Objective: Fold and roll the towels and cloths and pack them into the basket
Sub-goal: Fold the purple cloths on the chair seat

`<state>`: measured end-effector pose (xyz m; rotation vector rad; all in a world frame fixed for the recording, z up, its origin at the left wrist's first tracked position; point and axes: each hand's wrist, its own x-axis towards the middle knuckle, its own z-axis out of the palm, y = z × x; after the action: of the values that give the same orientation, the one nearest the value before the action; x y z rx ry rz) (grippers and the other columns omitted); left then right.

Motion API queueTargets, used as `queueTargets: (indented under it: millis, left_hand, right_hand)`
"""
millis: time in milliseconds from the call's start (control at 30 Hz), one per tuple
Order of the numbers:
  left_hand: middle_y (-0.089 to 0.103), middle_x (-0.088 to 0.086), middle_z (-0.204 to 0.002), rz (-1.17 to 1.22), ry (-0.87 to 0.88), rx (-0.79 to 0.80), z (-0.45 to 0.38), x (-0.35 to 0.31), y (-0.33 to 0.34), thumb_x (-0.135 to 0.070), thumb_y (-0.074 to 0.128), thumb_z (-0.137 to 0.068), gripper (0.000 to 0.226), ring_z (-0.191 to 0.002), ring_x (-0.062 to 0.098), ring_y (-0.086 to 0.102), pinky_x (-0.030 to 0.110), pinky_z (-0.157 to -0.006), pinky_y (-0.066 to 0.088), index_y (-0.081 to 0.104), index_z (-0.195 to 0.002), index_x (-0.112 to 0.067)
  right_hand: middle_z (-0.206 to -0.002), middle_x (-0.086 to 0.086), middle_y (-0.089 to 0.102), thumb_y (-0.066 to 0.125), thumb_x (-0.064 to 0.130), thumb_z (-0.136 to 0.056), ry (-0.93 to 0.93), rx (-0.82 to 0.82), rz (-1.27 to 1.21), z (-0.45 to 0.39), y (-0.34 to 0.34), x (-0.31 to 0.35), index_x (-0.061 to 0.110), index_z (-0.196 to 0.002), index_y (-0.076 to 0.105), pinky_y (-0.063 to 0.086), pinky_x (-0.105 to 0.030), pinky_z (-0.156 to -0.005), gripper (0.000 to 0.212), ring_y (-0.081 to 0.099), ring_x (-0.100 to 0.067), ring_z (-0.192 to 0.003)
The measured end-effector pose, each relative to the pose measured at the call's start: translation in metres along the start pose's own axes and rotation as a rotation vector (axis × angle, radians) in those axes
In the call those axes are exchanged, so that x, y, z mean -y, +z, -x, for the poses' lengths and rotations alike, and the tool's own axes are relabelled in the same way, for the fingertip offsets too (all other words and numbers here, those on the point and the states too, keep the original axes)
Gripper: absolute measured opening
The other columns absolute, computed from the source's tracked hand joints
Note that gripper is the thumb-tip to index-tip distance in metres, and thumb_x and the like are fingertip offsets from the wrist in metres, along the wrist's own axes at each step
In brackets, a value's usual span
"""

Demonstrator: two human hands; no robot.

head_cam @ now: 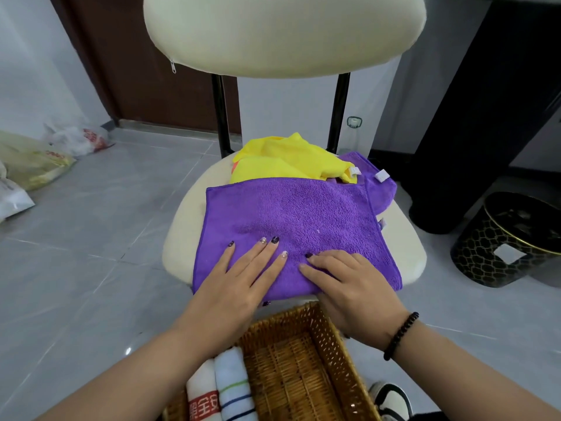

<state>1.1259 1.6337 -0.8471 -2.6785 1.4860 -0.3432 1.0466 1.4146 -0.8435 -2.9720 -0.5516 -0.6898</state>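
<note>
A purple cloth (291,220) lies folded flat on the cream chair seat (179,229). My left hand (239,281) rests palm down on its near left part, fingers spread. My right hand (349,284) presses flat on its near right part, fingers bent slightly. Behind it lies a crumpled yellow cloth (285,159), and a second purple cloth (373,180) shows at the back right. The wicker basket (321,335) sits below the seat's front edge. Two rolled towels stand at its left end: a white one with red print (202,393) and a white one with stripes (235,387).
The chair's cream backrest (282,34) rises behind the cloths. A black and gold bin (510,241) stands on the floor at right. Plastic bags (39,159) lie on the grey tile floor at left. A shoe (391,399) shows beside the basket.
</note>
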Motion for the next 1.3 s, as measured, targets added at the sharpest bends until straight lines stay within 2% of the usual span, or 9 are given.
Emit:
queueTargets:
  millis: [133, 300, 533, 667, 767, 867, 1033, 1133, 1300]
  left_hand:
    - [0.037, 0.014, -0.149, 0.018, 0.021, -0.046, 0.004, -0.001, -0.002, -0.018, 0.066, -0.08, 0.071, -0.137, 0.03, 0.036, 0.056, -0.101, 0.04, 0.037, -0.144, -0.009]
    - [0.05, 0.012, -0.14, 0.069, 0.046, -0.151, 0.011, 0.004, -0.003, -0.002, 0.025, -0.073, 0.068, -0.129, 0.028, 0.048, 0.054, -0.096, 0.045, 0.048, -0.136, -0.009]
    - [0.062, 0.007, -0.127, 0.136, 0.057, -0.136, 0.018, 0.03, -0.012, 0.001, 0.029, -0.07, 0.062, -0.116, 0.023, 0.06, 0.044, -0.087, 0.054, 0.06, -0.122, -0.011]
    - [0.07, 0.001, -0.112, 0.309, -0.054, -0.121, 0.027, 0.047, -0.025, -0.004, 0.044, -0.074, 0.051, -0.094, 0.018, 0.069, 0.031, -0.067, 0.058, 0.052, -0.118, -0.027]
    - [0.062, -0.008, -0.07, 0.55, -0.225, -0.06, 0.031, 0.057, -0.043, -0.028, 0.04, -0.085, 0.018, -0.064, 0.012, 0.055, 0.027, -0.056, 0.042, 0.051, -0.097, -0.035]
    - [0.052, -0.005, -0.059, 0.666, -0.304, -0.157, 0.031, 0.062, -0.048, -0.038, 0.046, -0.089, 0.015, -0.053, 0.009, 0.046, 0.019, -0.05, 0.032, 0.053, -0.079, -0.028]
    - [0.044, -0.002, -0.053, 0.797, -0.552, -0.241, 0.015, 0.068, -0.041, -0.027, 0.053, -0.094, 0.029, -0.051, 0.008, 0.039, 0.023, -0.051, 0.028, 0.061, -0.075, -0.005]
    - [0.056, 0.016, -0.067, 0.832, -0.648, -0.292, 0.003, 0.069, -0.036, -0.025, 0.049, -0.096, 0.029, -0.061, 0.018, 0.046, 0.031, -0.058, 0.033, 0.061, -0.082, -0.002]
    - [0.049, -0.002, -0.061, 0.728, -0.75, -0.327, -0.014, 0.068, -0.025, -0.018, 0.046, -0.097, 0.022, -0.06, 0.015, 0.045, 0.019, -0.052, 0.031, 0.054, -0.077, -0.011]
  right_hand:
    - [-0.104, -0.004, 0.071, 0.047, 0.021, -0.087, -0.009, -0.001, -0.082, -0.006, -0.009, -0.001, 0.01, -0.106, 0.07, 0.057, -0.038, -0.074, 0.032, 0.067, -0.023, -0.095]
    - [-0.101, -0.003, 0.072, 0.041, 0.019, -0.088, -0.018, 0.053, -0.129, -0.008, -0.026, -0.006, 0.01, -0.105, 0.07, 0.058, -0.031, -0.075, 0.035, 0.069, -0.02, -0.091]
    - [-0.114, 0.0, 0.068, 0.041, 0.008, -0.079, 0.015, 0.13, -0.213, -0.001, -0.026, -0.021, 0.014, -0.113, 0.067, 0.058, -0.033, -0.079, 0.042, 0.066, -0.02, -0.102]
    - [-0.099, 0.008, 0.072, 0.055, 0.007, -0.079, 0.157, 0.128, -0.328, -0.002, -0.038, -0.034, 0.022, -0.106, 0.07, 0.054, -0.023, -0.079, 0.035, 0.067, -0.007, -0.089]
    - [-0.081, 0.013, 0.071, 0.063, 0.004, -0.084, 0.333, 0.15, -0.443, -0.003, -0.055, -0.047, 0.029, -0.098, 0.072, 0.048, -0.02, -0.072, 0.03, 0.064, -0.007, -0.075]
    - [-0.076, 0.01, 0.069, 0.064, 0.001, -0.084, 0.469, 0.17, -0.575, -0.004, -0.062, -0.06, 0.028, -0.088, 0.072, 0.047, -0.024, -0.073, 0.029, 0.061, -0.015, -0.079]
    - [-0.079, -0.002, 0.068, 0.065, 0.008, -0.086, 0.644, 0.016, -0.697, -0.019, -0.057, -0.07, 0.028, -0.083, 0.069, 0.045, -0.019, -0.066, 0.02, 0.055, -0.01, -0.07]
    - [-0.078, -0.004, 0.066, 0.065, 0.014, -0.087, 0.736, -0.141, -0.717, -0.032, -0.049, -0.07, 0.023, -0.08, 0.069, 0.047, -0.027, -0.069, 0.012, 0.055, -0.013, -0.073]
    - [-0.073, 0.008, 0.06, 0.061, 0.018, -0.09, 0.814, -0.227, -0.603, -0.046, -0.031, -0.069, 0.023, -0.078, 0.062, 0.041, -0.029, -0.066, 0.013, 0.052, -0.014, -0.07]
